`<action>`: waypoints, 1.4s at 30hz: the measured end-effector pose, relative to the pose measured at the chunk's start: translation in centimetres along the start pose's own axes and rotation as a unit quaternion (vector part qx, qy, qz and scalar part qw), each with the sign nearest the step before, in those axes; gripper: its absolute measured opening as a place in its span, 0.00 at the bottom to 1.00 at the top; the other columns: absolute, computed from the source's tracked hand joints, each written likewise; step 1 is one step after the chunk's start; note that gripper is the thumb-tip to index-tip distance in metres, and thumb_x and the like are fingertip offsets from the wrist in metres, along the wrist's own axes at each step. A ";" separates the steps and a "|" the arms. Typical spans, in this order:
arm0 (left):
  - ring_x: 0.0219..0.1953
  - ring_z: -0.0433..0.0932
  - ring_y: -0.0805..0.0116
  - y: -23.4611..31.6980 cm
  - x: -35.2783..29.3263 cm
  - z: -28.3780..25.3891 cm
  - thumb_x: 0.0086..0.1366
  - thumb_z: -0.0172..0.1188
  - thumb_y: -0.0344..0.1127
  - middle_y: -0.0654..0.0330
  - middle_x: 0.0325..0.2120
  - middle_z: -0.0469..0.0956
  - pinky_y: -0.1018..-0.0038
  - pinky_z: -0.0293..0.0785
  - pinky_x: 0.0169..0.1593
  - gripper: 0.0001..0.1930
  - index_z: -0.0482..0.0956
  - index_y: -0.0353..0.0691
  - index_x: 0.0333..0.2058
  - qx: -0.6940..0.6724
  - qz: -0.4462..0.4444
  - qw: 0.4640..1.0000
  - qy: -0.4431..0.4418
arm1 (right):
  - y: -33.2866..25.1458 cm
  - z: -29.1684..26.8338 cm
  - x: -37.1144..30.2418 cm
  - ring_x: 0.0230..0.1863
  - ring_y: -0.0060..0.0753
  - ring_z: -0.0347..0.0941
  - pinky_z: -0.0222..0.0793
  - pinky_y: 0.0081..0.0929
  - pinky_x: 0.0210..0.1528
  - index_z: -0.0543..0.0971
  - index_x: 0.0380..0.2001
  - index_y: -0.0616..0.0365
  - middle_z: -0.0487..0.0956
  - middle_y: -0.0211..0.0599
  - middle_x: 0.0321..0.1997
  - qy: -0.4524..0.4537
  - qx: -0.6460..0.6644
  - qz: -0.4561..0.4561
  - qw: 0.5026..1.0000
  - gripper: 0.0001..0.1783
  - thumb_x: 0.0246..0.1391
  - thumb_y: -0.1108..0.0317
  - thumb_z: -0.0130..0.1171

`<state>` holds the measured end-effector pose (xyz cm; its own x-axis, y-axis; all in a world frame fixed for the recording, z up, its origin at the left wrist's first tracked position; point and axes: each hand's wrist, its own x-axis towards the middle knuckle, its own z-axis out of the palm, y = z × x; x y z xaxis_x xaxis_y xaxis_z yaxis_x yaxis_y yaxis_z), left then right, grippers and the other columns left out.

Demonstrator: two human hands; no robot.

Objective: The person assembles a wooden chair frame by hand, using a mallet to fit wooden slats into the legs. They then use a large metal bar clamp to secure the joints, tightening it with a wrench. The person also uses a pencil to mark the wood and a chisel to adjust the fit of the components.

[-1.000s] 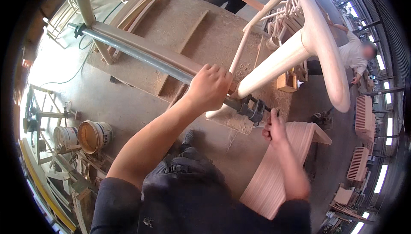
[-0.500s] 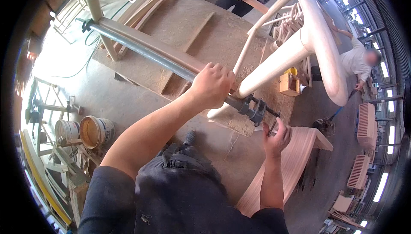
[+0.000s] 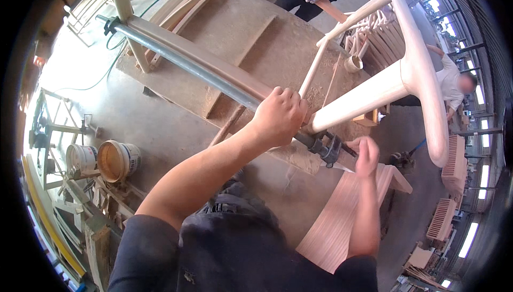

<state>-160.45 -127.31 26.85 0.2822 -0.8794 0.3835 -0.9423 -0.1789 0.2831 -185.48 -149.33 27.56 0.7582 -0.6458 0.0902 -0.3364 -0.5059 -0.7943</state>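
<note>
A dusty worktop point(image 3: 235, 30) is lying beneath a pale wooden frame point(image 3: 368, 97), whose smooth, rounded wood is looking stiff but easily dented. Along the frame's rail point(image 3: 214, 63) a long metal bar clamp point(image 3: 187, 66) is running, probably weighing heavily and needing support on the bar near its dark head point(image 3: 330, 152). The left hand point(image 3: 280, 114) is wrapping over the bar there; apart from it, the right hand point(image 3: 367, 156) is curling at the small screw handle point(image 3: 348, 150), blur hiding whether it is gripping

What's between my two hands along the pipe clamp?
In the head view, the pipe clamp's dark screw end lies between your left hand and your right hand.
</note>
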 end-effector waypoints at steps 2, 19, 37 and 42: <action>0.38 0.76 0.59 0.0 0.1 0.0 0.52 0.59 0.30 0.58 0.30 0.76 0.66 0.70 0.43 0.07 0.75 0.39 0.31 0.006 0.002 1.000 0.001 | 1.5 -1.3 3.4 0.28 0.35 0.79 0.73 0.32 0.34 0.78 0.40 0.61 0.83 0.43 0.28 -0.086 0.119 0.241 0.959 0.20 0.69 0.54 0.48; 0.43 0.76 0.61 -4.1 -1.1 -1.5 0.53 0.61 0.41 0.59 0.35 0.78 0.66 0.66 0.49 0.15 0.79 0.39 0.38 0.015 -0.001 0.997 -0.082 | 3.9 1.2 2.5 0.38 0.58 0.76 0.70 0.49 0.42 0.69 0.41 0.66 0.77 0.56 0.36 0.061 -0.323 0.063 0.942 0.12 0.65 0.66 0.53; 0.44 0.76 0.60 -4.1 -1.0 -2.2 0.50 0.62 0.37 0.59 0.36 0.77 0.66 0.67 0.50 0.13 0.77 0.41 0.35 0.005 -0.030 0.996 -0.085 | 10.6 3.3 -2.4 0.69 0.35 0.61 0.58 0.38 0.69 0.72 0.61 0.63 0.69 0.44 0.64 0.056 0.160 0.029 0.985 0.27 0.71 0.52 0.50; 0.43 0.76 0.59 -3.9 -1.0 -2.5 0.48 0.64 0.37 0.59 0.34 0.77 0.67 0.68 0.49 0.14 0.76 0.42 0.35 -0.011 -0.024 0.997 -0.067 | 9.6 7.0 -4.5 0.53 0.46 0.69 0.59 0.42 0.63 0.71 0.46 0.64 0.72 0.46 0.49 0.137 0.001 -0.065 0.988 0.30 0.70 0.42 0.46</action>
<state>-156.65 -124.62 27.61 0.2993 -0.9211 0.2489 -0.9235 -0.2140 0.3183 -188.23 -147.35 15.32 0.6150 -0.7058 0.3515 -0.2449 -0.5947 -0.7657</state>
